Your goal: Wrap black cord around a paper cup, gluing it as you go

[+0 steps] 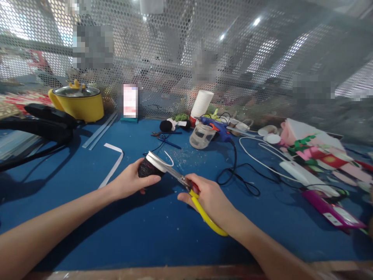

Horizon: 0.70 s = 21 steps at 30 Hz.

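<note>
My left hand [131,179] is wrapped round a black yarn-covered cup [148,169] with a white rim, held tilted above the blue table. In my right hand [208,194] is a pair of scissors [204,212] with yellow handles. Its metal blades reach left to the white rim and lie along it. A thin curved white strip [169,158] stands out from the rim beside the blades. Whether the blades are cutting into anything cannot be made out. A black strand runs from the cup toward the pliers [167,136] behind it.
A blue hot glue gun [218,127] rests on a clear plastic jar [201,136], its black cord trailing right. Stacked white cups [202,102], a phone [130,102] and a yellow pot [80,102] stand behind. A white ribbon [116,163] lies left; a purple box [332,210] lies right.
</note>
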Motion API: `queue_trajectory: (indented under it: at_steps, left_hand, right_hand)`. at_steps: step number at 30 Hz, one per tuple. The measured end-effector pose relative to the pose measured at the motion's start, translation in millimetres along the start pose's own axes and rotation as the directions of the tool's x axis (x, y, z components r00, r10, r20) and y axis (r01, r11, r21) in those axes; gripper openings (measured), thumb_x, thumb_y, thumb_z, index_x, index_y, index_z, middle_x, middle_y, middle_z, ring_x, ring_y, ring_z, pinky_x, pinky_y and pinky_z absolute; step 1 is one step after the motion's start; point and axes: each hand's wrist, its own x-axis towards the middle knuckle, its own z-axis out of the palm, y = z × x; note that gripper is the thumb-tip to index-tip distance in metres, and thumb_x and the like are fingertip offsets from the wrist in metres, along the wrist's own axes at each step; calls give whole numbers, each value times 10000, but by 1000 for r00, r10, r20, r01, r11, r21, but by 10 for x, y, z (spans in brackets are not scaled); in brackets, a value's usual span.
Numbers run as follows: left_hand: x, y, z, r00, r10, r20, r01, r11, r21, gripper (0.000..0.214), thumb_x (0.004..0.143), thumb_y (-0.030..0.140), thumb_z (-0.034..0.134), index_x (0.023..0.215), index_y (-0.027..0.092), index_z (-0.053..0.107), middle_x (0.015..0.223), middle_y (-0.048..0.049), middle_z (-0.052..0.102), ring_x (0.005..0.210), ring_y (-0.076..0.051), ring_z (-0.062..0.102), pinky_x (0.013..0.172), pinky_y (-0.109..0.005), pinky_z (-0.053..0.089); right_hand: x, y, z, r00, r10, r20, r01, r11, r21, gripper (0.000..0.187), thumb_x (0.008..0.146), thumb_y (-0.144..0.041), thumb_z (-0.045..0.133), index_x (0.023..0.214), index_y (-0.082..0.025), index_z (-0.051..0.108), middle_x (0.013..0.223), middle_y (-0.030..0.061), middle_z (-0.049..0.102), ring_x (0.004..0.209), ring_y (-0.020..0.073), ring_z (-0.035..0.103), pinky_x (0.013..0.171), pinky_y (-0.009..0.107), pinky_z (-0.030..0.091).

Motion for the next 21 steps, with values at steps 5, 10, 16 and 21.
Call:
queue_trajectory:
  at_steps: [5,10,16,21]
  left_hand:
    - [13,-33,-1,998,23,-65,-19,998,58,567,640,442,597,1056,110,400,719,3,487,495,-96,486,462,-248,458]
    - [46,-55,-135,998,45,-47,-48,997,-56,585,625,469,612,1081,135,461,859,-68,582,690,-189,563,541,-263,467]
    - [79,-125,-211,955,24,297,158,805,-571,533,658,513,570,1033,140,506,915,-105,613,744,-211,605,630,-319,486]
    - [56,-136,-151,951,14,309,173,804,-568,410,700,456,561,930,120,518,750,-68,603,584,-142,580,460,-228,451]
  right_hand:
    - [0,12,13,1000,-6,-15,6,1000,-19,285,689,-442,583,778,-176,531,581,-18,508,499,112,455,484,208,361]
    - [3,16,-15,997,-42,-60,39,998,-40,294,696,-447,573,782,-169,535,570,-16,507,485,111,448,482,210,363]
    - [7,62,-20,992,-94,-81,92,995,-27,300,712,-455,551,799,-169,530,571,-17,480,486,108,429,482,208,370]
    - [17,87,13,991,-83,-105,81,996,-22,372,639,-463,622,850,-174,522,671,12,533,566,130,485,538,228,402]
